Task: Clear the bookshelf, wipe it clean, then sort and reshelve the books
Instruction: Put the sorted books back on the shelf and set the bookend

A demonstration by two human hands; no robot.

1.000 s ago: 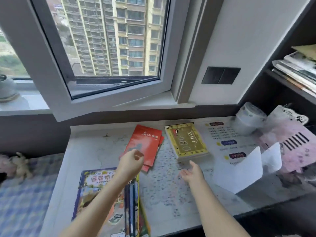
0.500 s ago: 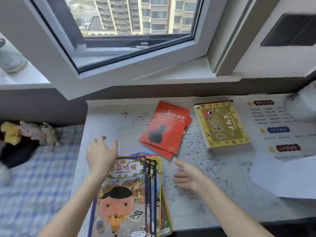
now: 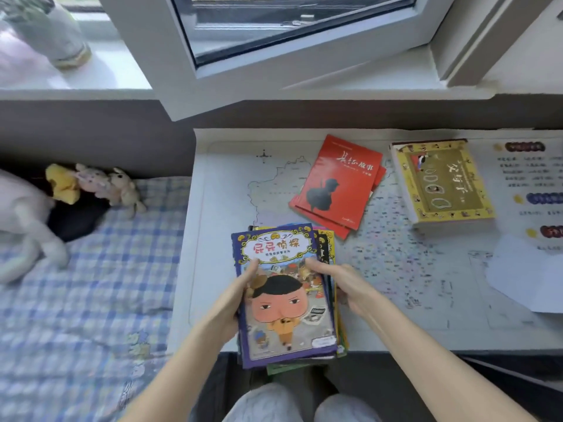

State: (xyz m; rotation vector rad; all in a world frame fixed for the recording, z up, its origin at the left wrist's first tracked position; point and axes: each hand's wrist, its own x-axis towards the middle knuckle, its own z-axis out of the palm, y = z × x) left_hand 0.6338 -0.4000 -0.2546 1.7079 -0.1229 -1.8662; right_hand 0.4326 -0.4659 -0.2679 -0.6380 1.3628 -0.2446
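A stack of picture books (image 3: pixel 286 318) with a purple-bordered cartoon cover lies at the desk's front edge, partly overhanging it. My left hand (image 3: pixel 234 300) grips the stack's left side with the thumb on the cover. My right hand (image 3: pixel 344 284) holds the right side, fingers on the cover's upper right. Two red books (image 3: pixel 338 184) lie stacked and tilted behind the stack. A thick yellow-bordered book (image 3: pixel 441 184) lies flat further right. The bookshelf is out of view.
The white desk (image 3: pixel 219 190) is covered by a printed map mat. A white paper sheet (image 3: pixel 530 278) lies at the right. A bed with a checked blanket (image 3: pixel 85 269) and plush toys (image 3: pixel 94 184) is on the left. An open window frame (image 3: pixel 274 71) juts over the desk's back.
My view has tilted down and left. Both hands drew back from the red books and closed on the sides of the picture-book stack at the front edge.
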